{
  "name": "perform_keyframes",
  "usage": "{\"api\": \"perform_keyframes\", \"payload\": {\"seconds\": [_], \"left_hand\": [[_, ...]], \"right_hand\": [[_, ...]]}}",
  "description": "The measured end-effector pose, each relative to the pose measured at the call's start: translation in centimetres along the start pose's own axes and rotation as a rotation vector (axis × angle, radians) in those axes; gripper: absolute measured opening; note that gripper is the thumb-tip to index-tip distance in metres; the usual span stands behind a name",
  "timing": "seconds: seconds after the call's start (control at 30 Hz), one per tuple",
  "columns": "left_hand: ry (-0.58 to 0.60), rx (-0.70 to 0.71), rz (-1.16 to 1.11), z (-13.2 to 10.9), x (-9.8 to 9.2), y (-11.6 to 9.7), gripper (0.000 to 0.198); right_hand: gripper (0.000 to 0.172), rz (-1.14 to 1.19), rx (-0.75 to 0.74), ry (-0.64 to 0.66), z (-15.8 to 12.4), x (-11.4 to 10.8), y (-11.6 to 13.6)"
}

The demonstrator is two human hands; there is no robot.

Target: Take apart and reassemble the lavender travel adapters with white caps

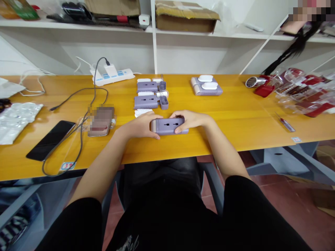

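Near the centre of the frame, by the worktop point(232, 116)'s front edge, the left hand point(143, 125) and right hand point(192, 119) hold opposite ends of a purple case point(166, 129), fingers point(180, 128) parted only to its width; light, even pressure should keep it steady

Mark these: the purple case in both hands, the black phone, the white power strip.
Purple case point(169, 129): head view, on the face with black marks.
Black phone point(50, 140): head view, middle of the dark screen.
White power strip point(115, 80): head view, on its near side.
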State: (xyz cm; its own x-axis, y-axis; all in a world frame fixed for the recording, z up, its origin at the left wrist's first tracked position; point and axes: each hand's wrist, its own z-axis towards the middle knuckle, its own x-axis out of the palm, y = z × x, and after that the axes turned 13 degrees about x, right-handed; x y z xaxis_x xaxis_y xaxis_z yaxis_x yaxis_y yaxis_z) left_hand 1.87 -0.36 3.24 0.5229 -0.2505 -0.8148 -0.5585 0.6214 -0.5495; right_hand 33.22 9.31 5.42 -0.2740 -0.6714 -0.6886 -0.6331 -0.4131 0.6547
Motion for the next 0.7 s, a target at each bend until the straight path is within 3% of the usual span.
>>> {"api": "perform_keyframes", "payload": {"seconds": [0.7], "left_hand": [[0.030, 0.053, 0.047, 0.2, 0.8, -1.9, 0.099]], "right_hand": [[0.073, 0.052, 0.041, 0.080, -1.4, -0.9, -0.5]]}}
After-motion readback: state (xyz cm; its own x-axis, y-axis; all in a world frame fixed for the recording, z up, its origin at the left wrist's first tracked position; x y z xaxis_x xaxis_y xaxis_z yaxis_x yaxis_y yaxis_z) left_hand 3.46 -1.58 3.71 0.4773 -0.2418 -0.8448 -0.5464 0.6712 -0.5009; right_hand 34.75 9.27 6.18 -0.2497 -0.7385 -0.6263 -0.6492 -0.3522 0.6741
